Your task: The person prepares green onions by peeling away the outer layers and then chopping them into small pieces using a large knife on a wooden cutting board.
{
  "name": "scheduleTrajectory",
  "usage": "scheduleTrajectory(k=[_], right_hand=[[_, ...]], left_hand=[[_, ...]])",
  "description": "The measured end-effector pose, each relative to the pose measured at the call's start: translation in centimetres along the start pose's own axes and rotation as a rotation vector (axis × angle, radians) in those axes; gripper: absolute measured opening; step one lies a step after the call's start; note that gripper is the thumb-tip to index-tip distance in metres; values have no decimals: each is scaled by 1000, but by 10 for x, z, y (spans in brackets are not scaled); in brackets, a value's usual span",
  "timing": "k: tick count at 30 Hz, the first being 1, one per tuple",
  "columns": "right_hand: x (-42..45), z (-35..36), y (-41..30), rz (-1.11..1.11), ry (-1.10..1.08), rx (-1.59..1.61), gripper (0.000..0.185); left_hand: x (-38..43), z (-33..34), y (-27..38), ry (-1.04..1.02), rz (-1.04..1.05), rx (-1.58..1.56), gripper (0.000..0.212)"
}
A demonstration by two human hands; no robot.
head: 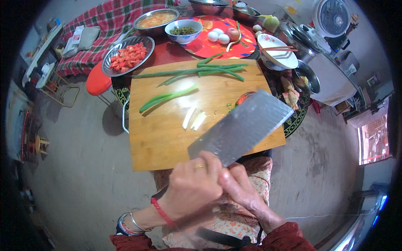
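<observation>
My left hand (196,183) is closed around the near end of a cleaver (241,125), whose broad blade slants up and right over a wooden cutting board (157,147). Against it sits my right hand (241,186), its fingers curled by the blade's heel; whether it grips the cleaver is hidden. Two short white scallion pieces (198,121) lie mid-board. Left of them is a longer green-and-white scallion length (169,98). Green scallion leaves (201,71) stretch across the far side. Behind the blade, a red item (245,98) and green bits (230,107) are partly hidden.
Beyond the board's left corner is a metal dish of chopped tomato (127,58). A patterned bowl (184,37), eggs (218,36), an onion (232,34) and a metal basin (157,20) stand farther back. Chopsticks (279,48) rest across a white bowl (282,61) at right, near ginger (289,94).
</observation>
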State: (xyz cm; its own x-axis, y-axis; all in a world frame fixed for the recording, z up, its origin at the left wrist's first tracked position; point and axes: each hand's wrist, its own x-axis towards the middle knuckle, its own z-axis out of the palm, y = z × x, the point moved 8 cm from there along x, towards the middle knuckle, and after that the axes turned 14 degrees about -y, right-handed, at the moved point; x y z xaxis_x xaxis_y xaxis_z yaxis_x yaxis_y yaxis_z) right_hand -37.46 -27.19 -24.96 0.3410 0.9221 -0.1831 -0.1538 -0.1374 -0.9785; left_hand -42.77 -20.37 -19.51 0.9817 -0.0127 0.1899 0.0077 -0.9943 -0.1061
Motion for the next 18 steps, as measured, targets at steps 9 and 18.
scheduleTrajectory(k=[9, 18], right_hand=[[-56, -62, 36, 54, 541, 321, 49], [-87, -136, -30, -290, 716, 63, 34]], left_hand=[[20, 2, 54, 120, 135, -175, 35], [34, 64, -70, 28, -341, -281, 45]])
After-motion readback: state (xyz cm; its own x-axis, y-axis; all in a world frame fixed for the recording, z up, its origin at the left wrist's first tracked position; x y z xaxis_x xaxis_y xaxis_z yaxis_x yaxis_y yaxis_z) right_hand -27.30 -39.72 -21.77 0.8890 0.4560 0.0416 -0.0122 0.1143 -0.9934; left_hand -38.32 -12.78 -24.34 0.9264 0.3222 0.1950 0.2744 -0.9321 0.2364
